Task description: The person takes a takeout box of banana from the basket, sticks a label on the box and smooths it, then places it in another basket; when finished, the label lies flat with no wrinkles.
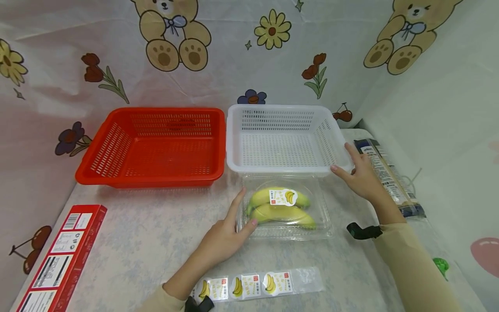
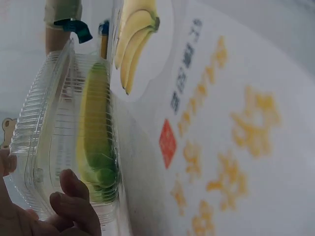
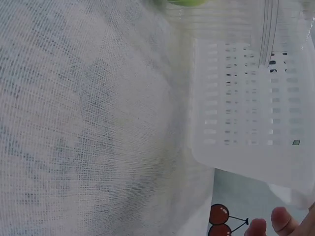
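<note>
A clear plastic box (image 1: 323,203) with a lid holds bananas (image 1: 280,214), and a banana sticker (image 1: 283,197) is on its lid. My left hand (image 1: 224,238) is at the box's left side, thumb and index finger spread along the edge. Seen from the left wrist, its fingers (image 2: 74,204) lie beside the box's wall. My right hand (image 1: 362,175) rests at the front right corner of the white basket (image 1: 288,169), thumb and index finger apart. Only its fingertips (image 3: 283,219) show in the right wrist view, close to that basket's corner.
A red basket (image 1: 156,180) stands left of the white one. Nearer me lies a strip of banana stickers (image 1: 245,286). At the left is a red box (image 1: 62,255); at the right, a printed plastic package (image 1: 390,180) and a small green object (image 1: 441,265).
</note>
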`<state>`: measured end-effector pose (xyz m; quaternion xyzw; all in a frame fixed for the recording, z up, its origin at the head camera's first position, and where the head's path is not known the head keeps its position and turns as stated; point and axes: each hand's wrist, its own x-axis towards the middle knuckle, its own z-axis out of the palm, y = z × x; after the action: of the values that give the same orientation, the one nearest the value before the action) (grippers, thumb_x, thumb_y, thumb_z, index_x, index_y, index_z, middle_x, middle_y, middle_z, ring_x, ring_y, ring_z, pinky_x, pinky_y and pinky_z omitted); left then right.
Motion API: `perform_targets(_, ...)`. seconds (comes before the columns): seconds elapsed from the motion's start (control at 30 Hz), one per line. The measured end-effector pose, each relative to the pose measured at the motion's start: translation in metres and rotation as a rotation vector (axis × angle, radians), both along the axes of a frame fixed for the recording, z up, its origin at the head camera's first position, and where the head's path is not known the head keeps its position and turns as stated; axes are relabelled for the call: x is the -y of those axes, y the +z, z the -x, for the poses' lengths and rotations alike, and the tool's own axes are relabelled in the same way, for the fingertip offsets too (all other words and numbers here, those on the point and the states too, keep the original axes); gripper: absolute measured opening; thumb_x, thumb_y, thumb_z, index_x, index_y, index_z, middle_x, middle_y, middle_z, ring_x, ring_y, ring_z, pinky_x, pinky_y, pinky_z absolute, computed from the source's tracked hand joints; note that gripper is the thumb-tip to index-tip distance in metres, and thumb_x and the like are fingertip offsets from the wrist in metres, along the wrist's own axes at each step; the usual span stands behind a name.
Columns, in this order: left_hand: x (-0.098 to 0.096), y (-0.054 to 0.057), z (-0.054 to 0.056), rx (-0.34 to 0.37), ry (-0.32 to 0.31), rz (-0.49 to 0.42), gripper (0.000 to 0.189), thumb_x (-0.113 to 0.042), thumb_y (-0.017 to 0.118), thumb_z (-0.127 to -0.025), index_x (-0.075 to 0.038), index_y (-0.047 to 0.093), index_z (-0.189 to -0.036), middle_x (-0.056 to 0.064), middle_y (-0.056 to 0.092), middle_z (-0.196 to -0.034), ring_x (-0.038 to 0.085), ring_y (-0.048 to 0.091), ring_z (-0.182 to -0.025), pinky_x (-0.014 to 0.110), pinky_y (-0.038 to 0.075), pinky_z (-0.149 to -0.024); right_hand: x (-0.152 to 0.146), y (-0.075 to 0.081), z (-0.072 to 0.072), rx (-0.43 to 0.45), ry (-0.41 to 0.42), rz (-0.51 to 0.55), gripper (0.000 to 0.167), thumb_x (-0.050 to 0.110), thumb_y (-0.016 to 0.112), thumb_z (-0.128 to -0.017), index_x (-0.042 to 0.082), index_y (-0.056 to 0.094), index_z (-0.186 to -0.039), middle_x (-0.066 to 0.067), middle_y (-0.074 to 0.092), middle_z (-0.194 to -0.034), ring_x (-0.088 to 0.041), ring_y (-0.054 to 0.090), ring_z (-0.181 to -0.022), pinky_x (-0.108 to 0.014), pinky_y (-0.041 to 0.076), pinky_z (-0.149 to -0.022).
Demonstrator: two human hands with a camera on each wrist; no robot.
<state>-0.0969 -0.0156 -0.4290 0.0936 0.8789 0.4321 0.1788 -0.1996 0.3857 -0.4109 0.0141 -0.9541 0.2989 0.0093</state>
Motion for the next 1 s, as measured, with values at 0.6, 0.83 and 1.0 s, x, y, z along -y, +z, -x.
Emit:
perform_targets(0.6,-0.004,-0.008,0.003,0.075,-0.004,-0.220,0.072,-0.045,0.054,-0.100,-0.065,0.003,-0.147,0.003,0.059,-0.056,0.019,0.058,-0.053,0.036,0.046,-0.056,-0.006,-0.009,0.010,0.054,0.088,0.161,0.091,0.030,0.058,-0.100,0.009,-0.009,-0.159,-0.026,0.004,-0.164,-0.046,0.036,-0.134,-0.061,0.041,-0.099)
perform_targets(0.83,0.006,-0.005,-0.007,0.107,0.026,-0.244,0.070,-0.042,0.055,-0.100,-0.065,0.008,-0.147,0.004,0.057,-0.056,0.023,0.061,-0.057,0.033,0.046,-0.056,-0.005,-0.006,0.008,0.076,0.089,0.185,0.091,0.029,0.058,-0.100,0.011,-0.010,-0.159,-0.022,0.003,-0.165,-0.043,0.039,-0.133,-0.040,0.046,-0.100)
perform_targets(1.0,0.019,0.003,-0.022,0.094,0.033,-0.196,0.068,-0.046,0.056,-0.099,-0.066,0.011,-0.146,0.003,0.058,-0.058,0.023,0.060,-0.056,0.031,0.045,-0.052,-0.006,-0.007,0.009,0.081,0.094,0.209,0.093,0.031,0.059,-0.100,0.016,-0.010,-0.160,-0.020,0.004,-0.166,-0.041,0.042,-0.131,-0.005,0.038,-0.082)
